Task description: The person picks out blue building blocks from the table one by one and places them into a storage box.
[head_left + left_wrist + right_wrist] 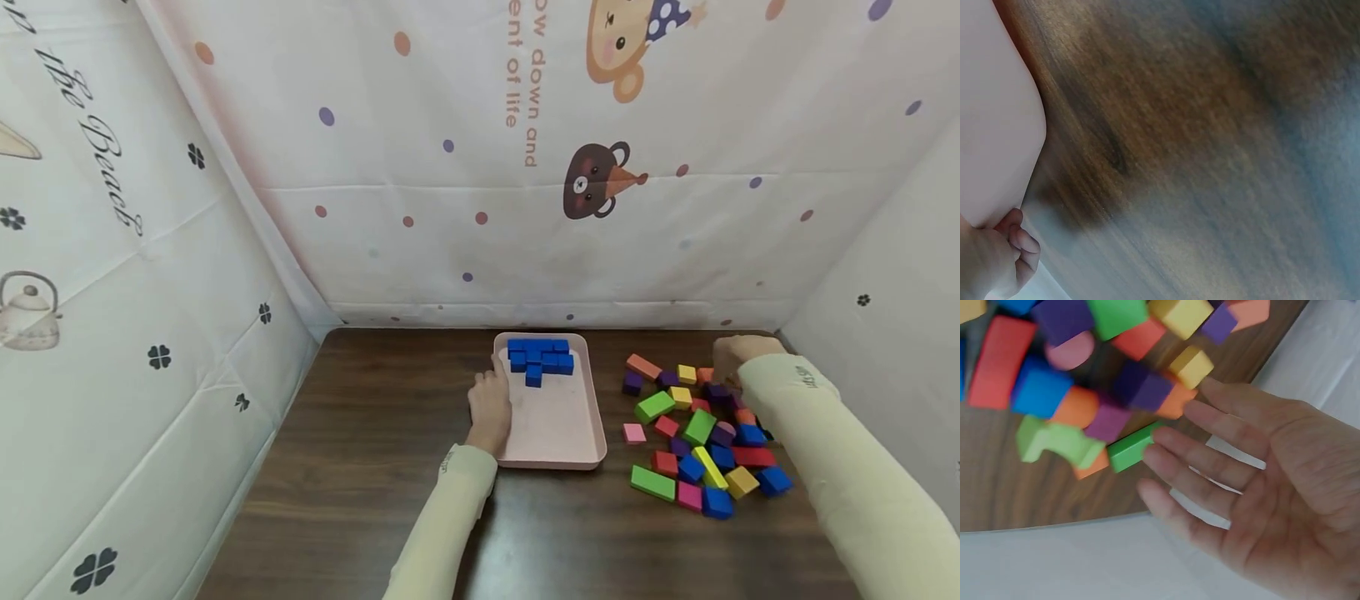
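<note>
My left hand (491, 408) grips the left rim of a pale pink tray (551, 433). In the left wrist view its curled fingers (1022, 247) are right at the tray's edge. Inside the tray, toward the back, several blue blocks (534, 357) lie close together in two rows with one block in front. My right hand (1279, 481) is at the far right edge of the block pile, its fingers spread and nearly straight. Those fingertips are beside a green block (1134, 447) and a small yellow block (1191, 367), and the palm holds nothing.
Loose wooden blocks (700, 428) in many colours are spread on the dark wooden table (360, 450) to the right of the tray. A light green arch block (1060, 440) lies among them. White printed cloth (420, 250) hangs behind the table and along both sides.
</note>
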Demonstrator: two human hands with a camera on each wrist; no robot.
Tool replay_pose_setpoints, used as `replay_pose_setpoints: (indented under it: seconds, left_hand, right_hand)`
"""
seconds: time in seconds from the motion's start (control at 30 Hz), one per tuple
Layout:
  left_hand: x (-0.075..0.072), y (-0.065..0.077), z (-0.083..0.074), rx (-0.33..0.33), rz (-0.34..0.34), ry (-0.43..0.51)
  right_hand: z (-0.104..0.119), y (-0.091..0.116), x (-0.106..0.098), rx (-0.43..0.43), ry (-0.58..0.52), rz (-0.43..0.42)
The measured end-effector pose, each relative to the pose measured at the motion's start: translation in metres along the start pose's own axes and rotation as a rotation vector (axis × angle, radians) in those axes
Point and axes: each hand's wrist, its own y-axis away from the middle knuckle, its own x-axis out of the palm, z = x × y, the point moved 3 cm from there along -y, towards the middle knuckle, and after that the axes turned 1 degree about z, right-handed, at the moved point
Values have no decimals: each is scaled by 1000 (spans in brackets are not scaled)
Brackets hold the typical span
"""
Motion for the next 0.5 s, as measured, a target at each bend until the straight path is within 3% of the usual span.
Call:
replay_pose_setpoints:
  seconds: [0.1,0.23,0.3,0.4,0.5]
  left_hand:
    - [-2,-1,5,-9,2,21]
    - [-4,-4,9,-21,21,28]
    - [-4,-5,8,-24,11,32]
    - [-2,-6,3,-18,-7,42]
    - [2,-5,-5,7,-17,49]
  right_hand:
    - [-15,10,3,132,-202,-4]
    - [-33,11,11,190,-280,-6]
    - [-37,11,16,173,-198,25]
    - [-43,10,28,196,-187,64]
    - [-48,8,41,98,-56,137]
